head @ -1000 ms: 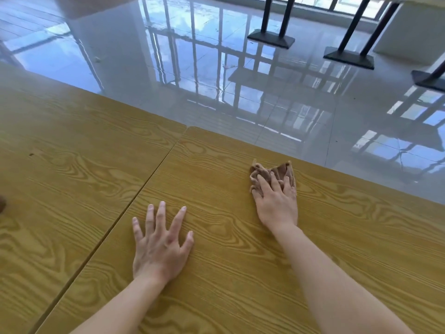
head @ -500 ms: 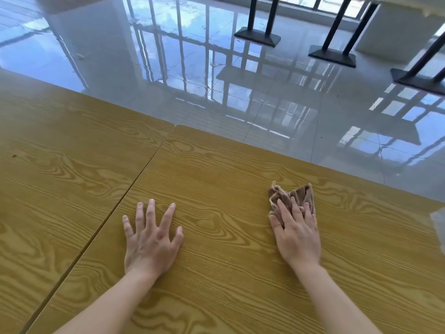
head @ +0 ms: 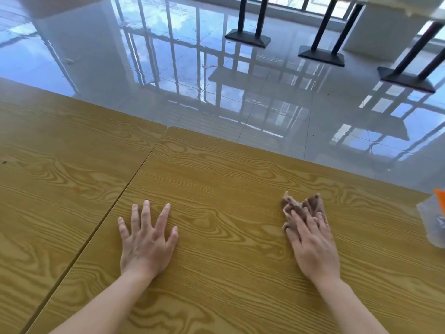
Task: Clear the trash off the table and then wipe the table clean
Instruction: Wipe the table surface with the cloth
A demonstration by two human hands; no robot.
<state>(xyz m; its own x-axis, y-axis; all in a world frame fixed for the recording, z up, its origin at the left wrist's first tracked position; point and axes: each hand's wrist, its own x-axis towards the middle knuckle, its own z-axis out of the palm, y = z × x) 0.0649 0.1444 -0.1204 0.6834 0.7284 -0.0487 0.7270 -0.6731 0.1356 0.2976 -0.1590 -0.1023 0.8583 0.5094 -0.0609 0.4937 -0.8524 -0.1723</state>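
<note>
Yellow-brown wood-grain laminate table [head: 228,169] across the whole lower frame, butted against a second matching tabletop [head: 60,153] at left, dark seam between. Beyond the far edge, glossy grey tiled floor [head: 265,112] full of window reflections. On it, black metal pedestal legs [head: 248,38] of other tables (well apart, not relevant).

Flat on the table just right of the seam: left hand [head: 147,247], palm down, fingers straight and spread wide, holding nothing. Further right: right hand [head: 315,249], palm down, fingers fairly straight and close together, pressing down on a crumpled brown cloth [head: 301,206]. Cloth on the right part of the table, bunched under and ahead of the fingertips.

At the right frame edge, lying on the table and apart from the cloth: clear plastic wrapper [head: 431,222] with an orange corner. Cut off by the frame, contents unreadable, probably trash.

Judged step: wiping the right side. Clearing likely not finished, given the wrapper on the surface.

Risks:
- Shoving the light, loose wrapper off the edge onto the floor with a rightward stroke.
- Losing the cloth from under flat fingers on a fast pass, since pressed and not gripped.
- Narrow swath from the bunched cloth, hence missed strips.
- Dirt pushed leftward lodging in the seam.
</note>
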